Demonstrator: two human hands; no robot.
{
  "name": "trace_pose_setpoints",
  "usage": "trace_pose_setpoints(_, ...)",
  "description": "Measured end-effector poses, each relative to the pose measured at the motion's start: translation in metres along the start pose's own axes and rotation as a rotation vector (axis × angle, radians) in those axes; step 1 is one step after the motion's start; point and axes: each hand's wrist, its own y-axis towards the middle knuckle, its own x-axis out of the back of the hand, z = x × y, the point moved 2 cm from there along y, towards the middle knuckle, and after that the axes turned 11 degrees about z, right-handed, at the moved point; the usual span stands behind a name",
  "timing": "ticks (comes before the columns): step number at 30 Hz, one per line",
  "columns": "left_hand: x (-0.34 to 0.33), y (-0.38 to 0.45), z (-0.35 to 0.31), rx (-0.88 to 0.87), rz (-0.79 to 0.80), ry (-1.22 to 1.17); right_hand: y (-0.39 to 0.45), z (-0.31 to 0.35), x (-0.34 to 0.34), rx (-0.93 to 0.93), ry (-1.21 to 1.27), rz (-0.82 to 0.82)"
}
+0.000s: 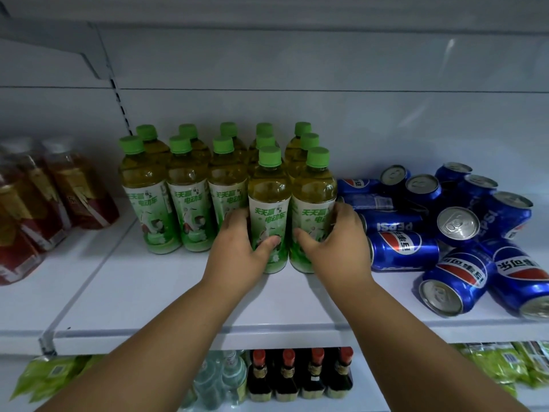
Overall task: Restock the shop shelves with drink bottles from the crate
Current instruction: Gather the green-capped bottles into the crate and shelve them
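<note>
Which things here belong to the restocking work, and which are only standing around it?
Belong to the job:
- left hand, gripping one green tea bottle
- right hand, gripping the neighbouring bottle
- green tea rows behind
- shelf

Just lying about:
- Pepsi cans
- red-labelled bottles
- dark bottles below

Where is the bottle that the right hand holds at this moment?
In the head view the right hand grips the green tea bottle at the front right of the bottle group, upright on the white shelf, beside the blue cans.
</note>
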Motion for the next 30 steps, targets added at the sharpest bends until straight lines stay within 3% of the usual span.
trace_pose_setpoints(26,0.0,-0.007,-0.008,-0.012,0.016,0.02,-0.011,0.003,0.001,-0.04,0.024,0.042)
trace_pose_setpoints(30,-0.002,-0.029,-0.012,0.007,-0.029,-0.082,-0.038,0.001,0.002,-0.011,0.072,-0.041)
